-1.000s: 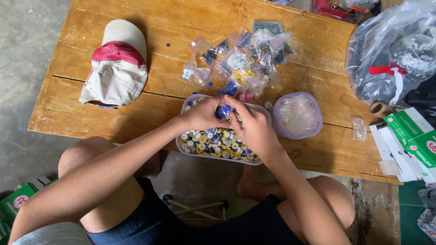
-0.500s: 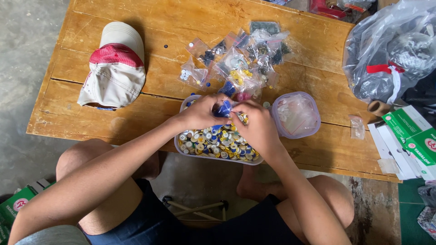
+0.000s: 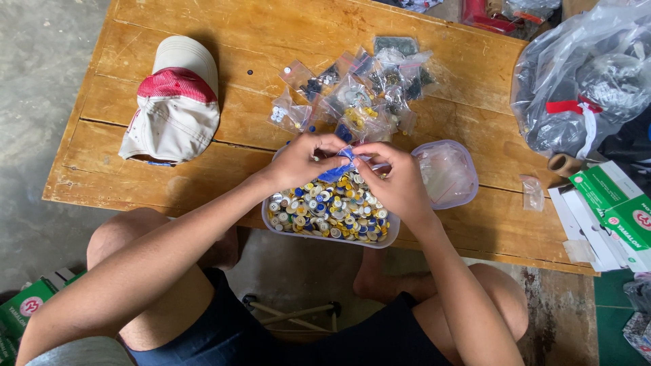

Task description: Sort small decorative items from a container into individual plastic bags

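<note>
I had my left hand [image 3: 303,160] and right hand [image 3: 397,179] pinching a small clear bag of blue buttons [image 3: 341,167] between their fingertips, directly above the tub of mixed buttons [image 3: 330,210]. Beyond my knuckles lay a pile of filled button bags [image 3: 359,95], and the tub's lid [image 3: 446,173] sat just beside my right hand.

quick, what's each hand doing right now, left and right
Left hand: closed, pinching a small bag of blue buttons over the button tub.
Right hand: closed, pinching the same bag at its other end.
</note>
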